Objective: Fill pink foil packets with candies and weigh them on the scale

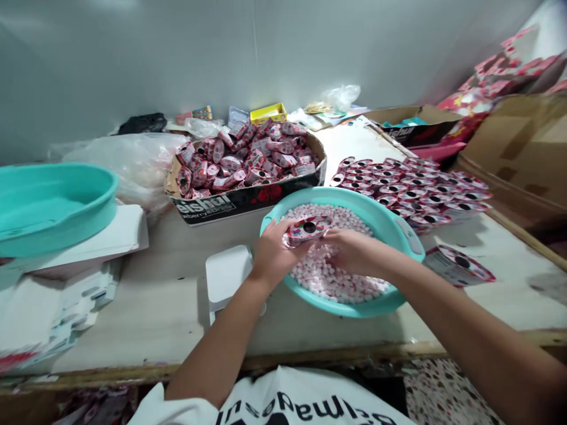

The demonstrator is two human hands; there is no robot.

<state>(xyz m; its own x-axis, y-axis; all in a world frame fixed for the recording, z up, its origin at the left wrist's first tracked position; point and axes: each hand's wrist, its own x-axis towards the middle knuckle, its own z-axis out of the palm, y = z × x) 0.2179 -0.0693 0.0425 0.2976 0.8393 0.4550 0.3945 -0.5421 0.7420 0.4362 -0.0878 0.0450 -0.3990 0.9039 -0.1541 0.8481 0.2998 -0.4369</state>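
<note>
My left hand (277,248) is closed round a small printed carton (309,229), red and white with a dark round hole in its top. It is held over a turquoise basin (349,310) full of small pale pink and white sweets (325,283). My right hand (348,251) is down at the sweets, by the carton's right end. Its fingers look curled, but their tips are partly hidden, and what they hold cannot be made out. Right of the basin, one similar carton (460,265) stands apart from several rows of upright cartons (407,189).
Behind the basin stands a black-printed cardboard box (243,200) heaped with cartons. A white lidded container (228,274) sits left of the basin. Farther left are another turquoise basin (57,206) and white card sheets (128,230). A large brown box (522,153) is at the right.
</note>
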